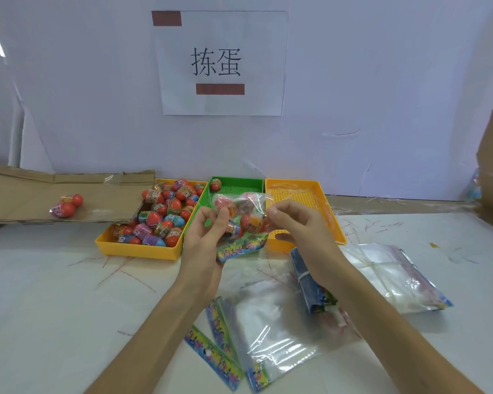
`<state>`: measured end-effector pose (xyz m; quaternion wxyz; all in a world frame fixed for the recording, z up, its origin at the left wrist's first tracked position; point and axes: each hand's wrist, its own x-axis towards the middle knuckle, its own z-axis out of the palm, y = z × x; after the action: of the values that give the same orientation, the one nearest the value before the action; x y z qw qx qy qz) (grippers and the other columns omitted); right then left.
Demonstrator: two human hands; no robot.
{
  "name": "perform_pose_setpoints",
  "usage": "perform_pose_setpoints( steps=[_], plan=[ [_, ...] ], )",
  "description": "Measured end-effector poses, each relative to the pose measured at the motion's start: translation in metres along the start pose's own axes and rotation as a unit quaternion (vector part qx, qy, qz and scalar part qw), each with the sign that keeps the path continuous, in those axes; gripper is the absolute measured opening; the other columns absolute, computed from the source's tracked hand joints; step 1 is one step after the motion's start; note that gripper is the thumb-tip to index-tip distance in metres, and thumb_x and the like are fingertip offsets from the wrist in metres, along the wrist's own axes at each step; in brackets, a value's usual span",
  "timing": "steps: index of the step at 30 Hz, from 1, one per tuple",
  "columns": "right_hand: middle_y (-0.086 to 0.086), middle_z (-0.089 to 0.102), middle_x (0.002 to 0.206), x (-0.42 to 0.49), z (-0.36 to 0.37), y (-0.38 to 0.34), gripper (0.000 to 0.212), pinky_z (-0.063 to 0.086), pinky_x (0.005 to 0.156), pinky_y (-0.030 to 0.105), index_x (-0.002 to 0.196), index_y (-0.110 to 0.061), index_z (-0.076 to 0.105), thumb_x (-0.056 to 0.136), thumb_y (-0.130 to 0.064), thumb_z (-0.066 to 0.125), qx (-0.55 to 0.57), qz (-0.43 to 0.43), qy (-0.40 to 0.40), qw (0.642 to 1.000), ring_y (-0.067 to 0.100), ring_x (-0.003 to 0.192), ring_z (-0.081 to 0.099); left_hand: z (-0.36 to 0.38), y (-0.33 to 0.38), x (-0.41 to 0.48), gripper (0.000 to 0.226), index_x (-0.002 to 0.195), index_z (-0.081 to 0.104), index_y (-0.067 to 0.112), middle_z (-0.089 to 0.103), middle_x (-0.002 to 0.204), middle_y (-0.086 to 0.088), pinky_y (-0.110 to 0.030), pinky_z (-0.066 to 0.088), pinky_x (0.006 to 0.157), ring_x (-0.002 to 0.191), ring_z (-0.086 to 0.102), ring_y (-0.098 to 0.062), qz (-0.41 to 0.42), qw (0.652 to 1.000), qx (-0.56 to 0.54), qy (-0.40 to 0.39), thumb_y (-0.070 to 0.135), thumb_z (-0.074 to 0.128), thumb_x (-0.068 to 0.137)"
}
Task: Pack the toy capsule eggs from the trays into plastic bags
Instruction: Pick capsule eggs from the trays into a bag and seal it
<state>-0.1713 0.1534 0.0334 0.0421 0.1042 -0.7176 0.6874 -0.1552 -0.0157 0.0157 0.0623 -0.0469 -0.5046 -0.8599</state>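
Clear plastic bag of red capsule eggs (239, 220) sits mid-air over the near end of the green perforated tray (239, 185). We pinch it both sides: left hand (206, 242), right hand (293, 226). Egg-filled yellow plastic tray (138, 248) to the left.

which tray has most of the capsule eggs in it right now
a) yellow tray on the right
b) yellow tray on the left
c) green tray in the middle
B: the left yellow tray is heaped with capsule eggs, the green tray shows a single egg in its far corner, and no egg shows in the right yellow tray.
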Motion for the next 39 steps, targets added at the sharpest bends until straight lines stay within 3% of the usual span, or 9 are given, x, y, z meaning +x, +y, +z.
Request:
perform_pose_setpoints(
  steps=[3, 6, 9, 14, 22, 28, 32, 35, 39],
  plan=[
    [0.006, 0.075, 0.089, -0.001, 0.001, 0.001, 0.016, 0.051, 0.08, 0.03, 0.081, -0.018, 0.067, 0.097, -0.019, 0.065, -0.003, 0.005, 0.005, 1.0, 0.018, 0.087, 0.071, -0.003, 0.001, 0.001, 0.028, 0.075, 0.047, 0.021, 0.053, 0.093, -0.012, -0.058, 0.044, 0.09, 0.094, 0.052, -0.031, 0.027, 0.998, 0.037, 0.036, 0.032, 0.069, 0.087],
    [0.006, 0.076, 0.089, -0.003, 0.004, 0.001, 0.018, 0.052, 0.083, 0.034, 0.08, -0.018, 0.066, 0.097, -0.018, 0.065, 0.001, 0.02, 0.007, 1.0, 0.021, 0.088, 0.073, -0.005, -0.002, 0.003, 0.024, 0.078, 0.053, 0.02, 0.059, 0.08, -0.006, -0.049, 0.046, 0.083, 0.086, 0.055, -0.026, 0.039, 0.993, 0.074, 0.079, 0.032, 0.069, 0.091],
    [0.004, 0.077, 0.089, -0.003, 0.006, 0.002, 0.018, 0.054, 0.089, 0.037, 0.079, -0.017, 0.066, 0.097, -0.017, 0.065, 0.01, 0.043, 0.01, 0.999, 0.023, 0.092, 0.075, -0.008, -0.005, 0.003, 0.02, 0.081, 0.058, 0.02, 0.064, 0.09, -0.01, -0.049, 0.051, 0.083, 0.09, 0.061, -0.027, 0.017, 0.993, 0.072, 0.089, 0.033, 0.068, 0.093],
    [0.005, 0.077, 0.087, -0.003, 0.008, 0.002, 0.02, 0.06, 0.085, 0.038, 0.079, -0.014, 0.065, 0.098, -0.012, 0.063, 0.04, 0.072, 0.002, 0.997, 0.021, 0.09, 0.076, -0.009, -0.005, 0.005, 0.026, 0.087, 0.062, 0.016, 0.068, 0.081, -0.005, -0.028, 0.058, 0.058, 0.072, 0.069, -0.015, 0.001, 0.995, 0.058, 0.079, 0.04, 0.07, 0.081],
    [0.01, 0.076, 0.096, -0.001, 0.006, 0.007, 0.023, 0.059, 0.08, 0.038, 0.077, -0.016, 0.066, 0.099, -0.012, 0.062, 0.074, 0.103, -0.023, 0.992, 0.026, 0.091, 0.075, -0.012, -0.008, 0.008, 0.027, 0.1, 0.069, 0.011, 0.071, 0.095, -0.009, -0.026, 0.057, 0.058, 0.086, 0.068, -0.02, -0.046, 0.993, 0.018, 0.108, 0.033, 0.071, 0.084],
    [0.013, 0.072, 0.103, 0.002, 0.004, 0.007, 0.016, 0.054, 0.077, 0.036, 0.085, -0.012, 0.061, 0.1, -0.01, 0.059, 0.136, 0.152, -0.048, 0.978, 0.026, 0.089, 0.072, -0.012, -0.015, 0.007, 0.018, 0.101, 0.068, 0.011, 0.074, 0.08, 0.0, -0.023, 0.057, 0.053, 0.069, 0.072, -0.009, -0.101, 0.99, -0.018, 0.095, 0.027, 0.065, 0.094],
    [0.016, 0.074, 0.107, -0.001, 0.005, 0.005, 0.017, 0.043, 0.082, 0.039, 0.082, -0.015, 0.064, 0.099, -0.015, 0.062, 0.081, 0.141, -0.03, 0.986, 0.023, 0.096, 0.067, -0.013, -0.016, 0.008, 0.027, 0.095, 0.072, 0.01, 0.073, 0.09, -0.009, -0.034, 0.061, 0.065, 0.081, 0.072, -0.02, -0.056, 0.989, 0.024, 0.135, 0.031, 0.075, 0.079],
    [0.003, 0.067, 0.077, -0.004, 0.01, 0.005, 0.024, 0.051, 0.076, 0.032, 0.073, -0.018, 0.066, 0.097, -0.015, 0.066, -0.02, 0.063, 0.023, 0.998, 0.015, 0.079, 0.06, -0.011, -0.014, 0.008, 0.016, 0.086, 0.075, 0.015, 0.075, 0.086, -0.006, -0.052, 0.056, 0.095, 0.098, 0.072, -0.033, 0.016, 0.98, 0.1, 0.173, 0.031, 0.078, 0.084],
    [0.011, 0.077, 0.094, -0.004, 0.014, 0.004, 0.021, 0.061, 0.073, 0.031, 0.081, -0.009, 0.06, 0.101, -0.009, 0.057, 0.094, 0.119, -0.019, 0.988, 0.021, 0.091, 0.075, -0.008, -0.011, 0.006, 0.022, 0.081, 0.075, 0.018, 0.074, 0.082, -0.002, -0.058, 0.051, 0.101, 0.092, 0.069, -0.031, 0.028, 0.979, 0.095, 0.179, 0.038, 0.079, 0.076]
  ],
)
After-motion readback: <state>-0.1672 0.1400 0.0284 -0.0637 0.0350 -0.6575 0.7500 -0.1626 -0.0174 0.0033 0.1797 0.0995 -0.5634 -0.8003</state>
